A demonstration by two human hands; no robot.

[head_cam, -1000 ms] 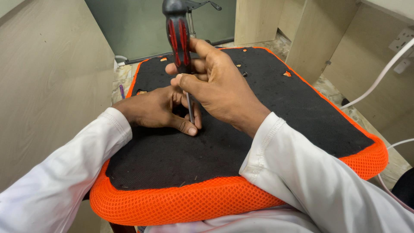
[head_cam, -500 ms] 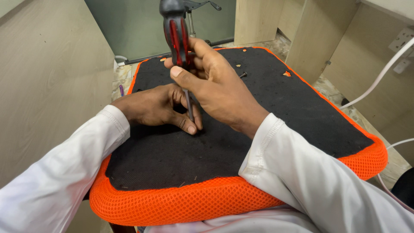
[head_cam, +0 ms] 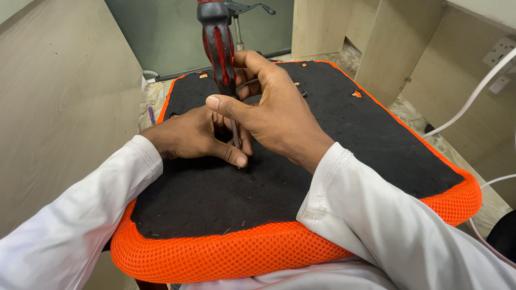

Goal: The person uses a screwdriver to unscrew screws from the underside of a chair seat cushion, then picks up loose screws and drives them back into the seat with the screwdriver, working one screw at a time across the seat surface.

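Seat cushion: an upturned chair seat (head_cam: 344,161), black fabric underside facing up, orange mesh wrapped around its rim, lying across the person's lap.
Screwdriver: red-and-black handled screwdriver (head_cam: 217,45), held nearly upright, its thin metal shaft running down to the black fabric left of the cushion's centre; the tip is hidden behind the fingers.
Right hand: right hand (head_cam: 271,115) curled around the lower handle and shaft, thumb laid across the front, fingers wrapped behind. Firm grasp on the screwdriver.
Left hand: left hand (head_cam: 196,134) resting flat on the black fabric, fingers pressed together and bent in at the base of the shaft, forefinger tip touching the cushion just beside it. Whether it pinches a screw cannot be told.
Sleeves: white sleeves on both arms, the right one overlapping the cushion's near edge.
Far edge: small orange tears in the black fabric (head_cam: 357,94) near the far right corner; a dark screw-like piece (head_cam: 303,94) just beyond the right hand.
Surroundings: chair base with lever (head_cam: 244,8) beyond the far edge; white cable (head_cam: 473,96) to the right; beige panels either side.
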